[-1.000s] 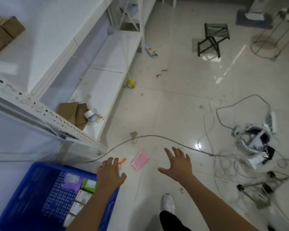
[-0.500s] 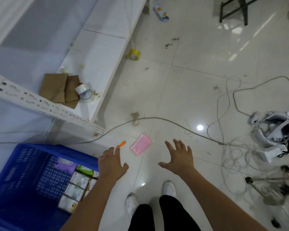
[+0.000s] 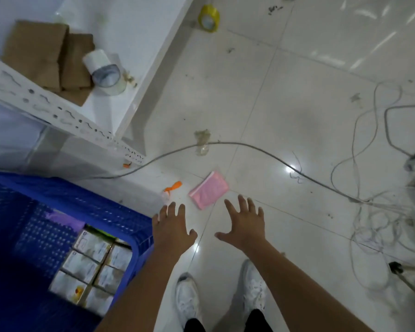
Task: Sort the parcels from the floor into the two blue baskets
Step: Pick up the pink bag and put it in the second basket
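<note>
**Inspector:** On the floor just ahead of the feet lies the pink parcel [image 3: 208, 190], flat on the white tile floor [image 3: 285, 111], between a grey cable [image 3: 249, 149] and the two hands. Report the hands.

**Assistant:** Left hand [image 3: 171, 230] and right hand [image 3: 246, 224] are both held out palm down, fingers straight and spread, holding nothing. Neither touches the parcel; the right fingertips are near its lower edge, the left hand sits above the corner of the blue basket [image 3: 120, 216].

**Inspector:** Step in hand?

**Assistant:** In my judgement, the reach for a pick-up. The next move calls for lowering a hand and getting fingertips under an edge, since the parcel is thin and lies flush on a glossy tile. It then goes to a basket; only one basket is in view, partly filled with boxed parcels [image 3: 94, 267].

**Inspector:** Surroundings?

**Assistant:** An orange scrap [image 3: 173, 186] lies just left of the parcel. A white shelf [image 3: 130, 44] at upper left carries flattened cardboard [image 3: 41, 49] and a clear tape roll [image 3: 104, 71]; a yellow tape roll [image 3: 209, 17] stands on the floor beyond. Tangled white cords [image 3: 374, 219] crowd the right side. The tile shows specks of debris and a lamp glare.
</note>
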`<action>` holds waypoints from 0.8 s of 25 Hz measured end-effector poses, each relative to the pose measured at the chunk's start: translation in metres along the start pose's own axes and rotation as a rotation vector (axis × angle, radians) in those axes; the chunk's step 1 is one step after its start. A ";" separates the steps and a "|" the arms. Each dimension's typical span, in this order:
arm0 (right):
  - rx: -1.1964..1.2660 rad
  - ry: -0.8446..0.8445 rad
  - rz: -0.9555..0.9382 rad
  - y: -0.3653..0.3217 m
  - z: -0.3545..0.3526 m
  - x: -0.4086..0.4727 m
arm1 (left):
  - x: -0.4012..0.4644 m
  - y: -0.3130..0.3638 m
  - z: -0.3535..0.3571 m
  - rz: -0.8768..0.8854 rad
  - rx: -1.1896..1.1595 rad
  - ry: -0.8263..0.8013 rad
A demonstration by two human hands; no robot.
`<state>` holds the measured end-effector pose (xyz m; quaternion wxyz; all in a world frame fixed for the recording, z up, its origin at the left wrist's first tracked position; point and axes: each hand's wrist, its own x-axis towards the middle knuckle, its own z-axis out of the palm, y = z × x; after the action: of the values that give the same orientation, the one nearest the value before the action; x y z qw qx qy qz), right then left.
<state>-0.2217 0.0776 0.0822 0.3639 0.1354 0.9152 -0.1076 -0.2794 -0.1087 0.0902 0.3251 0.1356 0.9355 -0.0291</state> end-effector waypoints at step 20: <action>-0.434 0.071 -0.254 -0.023 0.237 0.211 | 0.046 -0.027 0.281 0.009 -0.342 -0.117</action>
<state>-0.2252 0.0212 -0.2308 0.3355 -0.0583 0.9388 0.0513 -0.1528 -0.1641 -0.1609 0.3974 0.0805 0.9057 0.1239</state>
